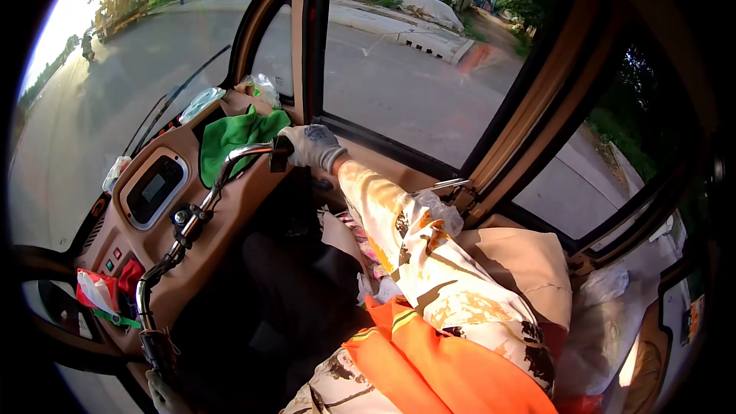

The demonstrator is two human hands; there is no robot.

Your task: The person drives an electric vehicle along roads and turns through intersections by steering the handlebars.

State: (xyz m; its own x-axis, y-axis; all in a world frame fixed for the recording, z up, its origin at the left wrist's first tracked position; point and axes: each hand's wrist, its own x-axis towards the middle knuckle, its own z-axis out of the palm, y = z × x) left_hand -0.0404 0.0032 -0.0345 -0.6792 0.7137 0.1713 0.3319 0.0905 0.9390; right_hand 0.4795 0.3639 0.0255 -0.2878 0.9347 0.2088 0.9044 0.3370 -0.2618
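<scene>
Gripping the right end of a handlebar (211, 198) at ten o'clock with the gloved right hand (310, 146), fingers curled firmly around; holding nothing else visible there. Reaching toward the left end, at between seven and eight o'clock, with the gloved left hand (166, 396), cut off by the lower edge; cannot tell how far open, or how tightly closed.

Possibly snagging, in a sharp turn, on the bunched green cloth (230, 142) at ten o'clock, lying just under the bar. Likely to slide at a jolt: loose plastic bags (264, 90) just beyond the cloth, and a red and white packet (98, 290) at eight o'clock, beside the bar's lower stretch. Could also miss a rider (88, 47) on the road ahead, at ten o'clock, because of low sun glare. Might lose steering control with a smooth glove slipping on the right grip.

Looking at the bar itself: spanning from ten to between seven and eight o'clock, slim and bent, bright chrome near the right hand, black farther down, with dark clamps and cables midway. Passing close to a dashboard display (157, 188) at nine o'clock, dark-screened and silver-rimmed.
</scene>
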